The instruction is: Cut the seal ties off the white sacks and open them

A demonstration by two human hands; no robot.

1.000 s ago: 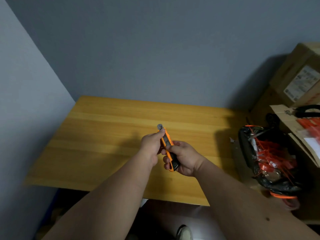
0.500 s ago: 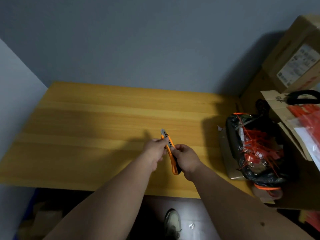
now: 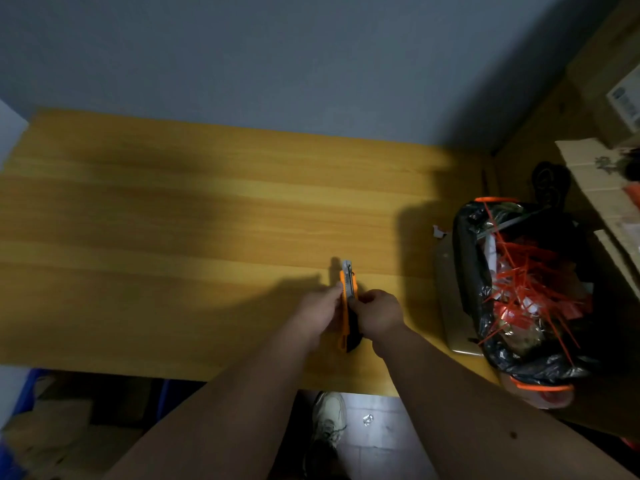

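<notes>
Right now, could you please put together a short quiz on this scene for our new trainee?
1. True or false: a white sack lies on the wooden table.
2. Which hand touches the utility knife? A) only the left hand B) only the right hand C) both hands
3. Fill in: the bin with the black bag, on the person's right, holds many red ____.

Key: 1. False, no sack is in view. 2. C, the fingers of both hands are on it, blade end pointing away from the person. 3. Seal ties.
</notes>
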